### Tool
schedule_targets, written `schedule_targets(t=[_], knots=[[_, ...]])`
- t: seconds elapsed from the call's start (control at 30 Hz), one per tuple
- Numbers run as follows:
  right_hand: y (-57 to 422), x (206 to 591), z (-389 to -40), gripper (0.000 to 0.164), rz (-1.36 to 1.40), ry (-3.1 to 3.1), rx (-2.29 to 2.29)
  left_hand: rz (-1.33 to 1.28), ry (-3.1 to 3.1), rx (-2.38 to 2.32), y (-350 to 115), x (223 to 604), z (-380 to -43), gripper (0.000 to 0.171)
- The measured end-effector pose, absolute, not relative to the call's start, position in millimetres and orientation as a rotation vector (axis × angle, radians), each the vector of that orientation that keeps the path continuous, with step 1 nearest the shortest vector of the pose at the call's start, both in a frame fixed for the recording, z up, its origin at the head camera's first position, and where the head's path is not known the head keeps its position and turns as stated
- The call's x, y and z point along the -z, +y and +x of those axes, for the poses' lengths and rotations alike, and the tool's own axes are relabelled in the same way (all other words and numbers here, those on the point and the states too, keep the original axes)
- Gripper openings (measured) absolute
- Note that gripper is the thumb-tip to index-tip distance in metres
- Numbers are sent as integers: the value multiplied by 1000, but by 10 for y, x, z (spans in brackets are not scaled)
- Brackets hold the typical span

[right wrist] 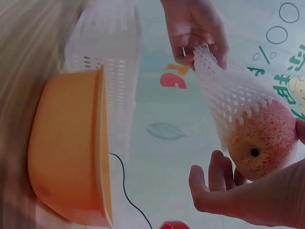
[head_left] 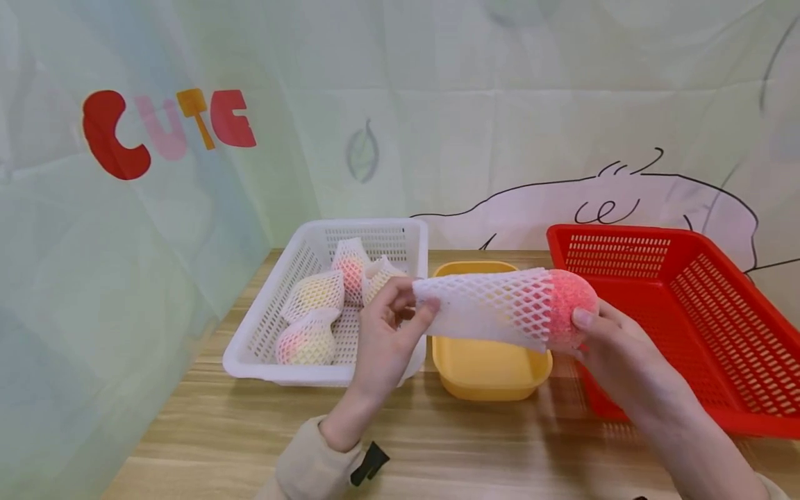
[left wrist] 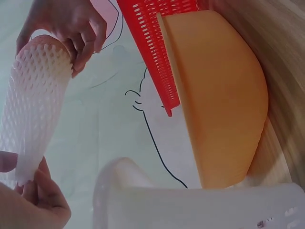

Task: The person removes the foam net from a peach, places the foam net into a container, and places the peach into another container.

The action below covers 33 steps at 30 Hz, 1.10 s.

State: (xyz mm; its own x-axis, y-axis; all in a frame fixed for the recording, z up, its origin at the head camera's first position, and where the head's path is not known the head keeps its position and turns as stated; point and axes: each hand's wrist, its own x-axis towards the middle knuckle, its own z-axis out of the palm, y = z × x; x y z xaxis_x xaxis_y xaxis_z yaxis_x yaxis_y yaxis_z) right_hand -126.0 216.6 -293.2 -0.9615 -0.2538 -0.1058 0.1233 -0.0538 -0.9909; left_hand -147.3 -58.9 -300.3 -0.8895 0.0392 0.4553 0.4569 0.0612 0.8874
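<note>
Slants left forearm (head_left: 350, 417) up and rightward from the bottom edge, left of centre in the head view. Holds left hand (head_left: 390, 337) just below frame centre, with thumb drawn toward bent fingers in a pinch. Slants right forearm (head_left: 687, 423) up and leftward from the lower right. Holds right hand (head_left: 619, 340) right of centre, with thumb (head_left: 584, 319) foremost. Shows curved fingers (right wrist: 217, 171) at lower centre in the right wrist view. Holds hands apart, at similar height.

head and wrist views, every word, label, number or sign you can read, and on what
"CUTE": pale green curtain, head view
"%"-like mark: curtain, right wrist view
Green characters: curtain, right wrist view; too unclear to read
Small dark marks: white basket, left wrist view; too small to read
</note>
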Motion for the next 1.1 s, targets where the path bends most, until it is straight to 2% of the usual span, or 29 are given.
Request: schedule_targets(t=[0.23,0.4,0.67,1.1], knots=[[2293,2860,-1232,47,-149,2204,2031,-530,-2002,1977,-558,3041,-1505,28],[2360,2788,-1173,49,-135,2666,1828,-546,-2060,1962,-497,3097,-1533,40],[2457,2681,-1135,83,79,3210,1237,-587,-2256,1635,-367,3180,-1611,51],[2727,2779,-1301,96,53,3161,729,-609,-2602,1047,-193,3289,-1628,60]])
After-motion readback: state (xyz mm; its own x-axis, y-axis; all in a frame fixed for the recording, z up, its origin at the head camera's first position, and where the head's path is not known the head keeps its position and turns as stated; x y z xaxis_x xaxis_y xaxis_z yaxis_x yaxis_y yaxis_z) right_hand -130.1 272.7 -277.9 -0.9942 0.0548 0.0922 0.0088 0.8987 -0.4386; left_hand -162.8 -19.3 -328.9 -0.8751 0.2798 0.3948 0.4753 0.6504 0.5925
